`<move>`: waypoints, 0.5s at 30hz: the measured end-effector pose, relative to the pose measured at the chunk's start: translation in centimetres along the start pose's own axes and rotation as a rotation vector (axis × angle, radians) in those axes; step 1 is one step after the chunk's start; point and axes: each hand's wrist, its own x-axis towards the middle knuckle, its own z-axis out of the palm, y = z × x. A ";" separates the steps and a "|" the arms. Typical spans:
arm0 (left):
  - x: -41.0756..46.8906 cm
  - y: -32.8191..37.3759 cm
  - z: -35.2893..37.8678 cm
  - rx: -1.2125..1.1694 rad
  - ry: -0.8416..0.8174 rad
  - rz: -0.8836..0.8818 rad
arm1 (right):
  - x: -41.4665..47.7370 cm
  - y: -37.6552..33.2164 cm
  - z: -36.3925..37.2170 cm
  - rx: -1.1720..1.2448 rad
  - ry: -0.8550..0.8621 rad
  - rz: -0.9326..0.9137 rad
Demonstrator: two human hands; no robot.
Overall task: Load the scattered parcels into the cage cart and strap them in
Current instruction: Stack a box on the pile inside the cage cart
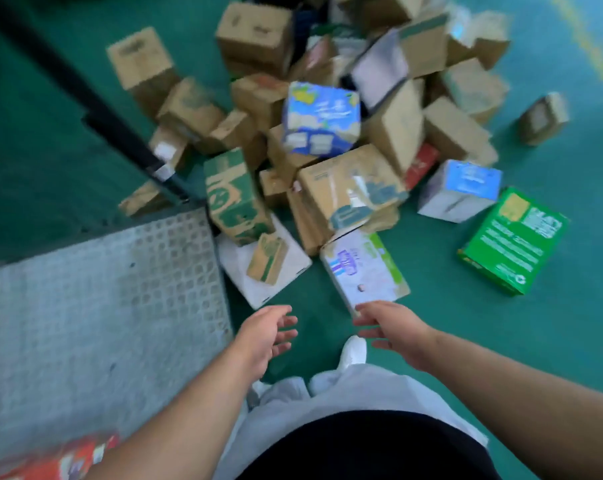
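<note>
Nearest the camera are a dark shirt [362, 452] and light grey trousers [345, 393], and two bare forearms reach forward over them. The left hand [263, 336] hangs over the green floor [552, 341], just beside the edge of the cart deck [102, 323]; its grip is wide, the fingers loose, and it holds nothing. The right hand [393, 332] also has a wide grip and holds nothing. Its fingertips are at the near edge of a white and purple box [362, 271], but the blur does not let me tell if they touch it. A white shoe [353, 351] stands on the floor between the two hands. The cart deck is a grey perforated plate at the left, with a black post [120, 129] rising behind it and a blurred red parcel [50, 462] at its near corner. The other parcels lie in a heap on the floor, outside the cart. A flat white box [258, 292] near the deck carries a small brown and green carton [267, 259], and a green-printed carton [234, 199] leans behind it. A blue printed box [320, 119] sits high on the heap, above a large brown carton [348, 188]. To the right, apart from the heap, lie a white and blue box [461, 190] and a green box [513, 242].
</note>
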 end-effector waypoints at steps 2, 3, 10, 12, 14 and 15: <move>0.1 1.5 5.4 0.081 -0.056 0.003 | -0.6 0.7 -5.1 0.067 0.054 0.000; -0.1 2.2 7.8 0.121 -0.084 0.008 | -0.9 0.9 -7.3 0.098 0.084 -0.002; -1.1 7.4 21.5 0.388 -0.293 0.053 | -3.3 2.7 -20.1 0.271 0.316 -0.013; -1.0 8.7 23.8 0.458 -0.341 0.063 | -3.5 3.5 -21.7 0.327 0.365 0.001; -0.8 9.5 25.3 0.531 -0.370 0.071 | -3.7 4.0 -22.2 0.365 0.392 0.010; -0.5 9.8 26.1 0.575 -0.381 0.071 | -3.7 4.3 -22.5 0.389 0.401 0.013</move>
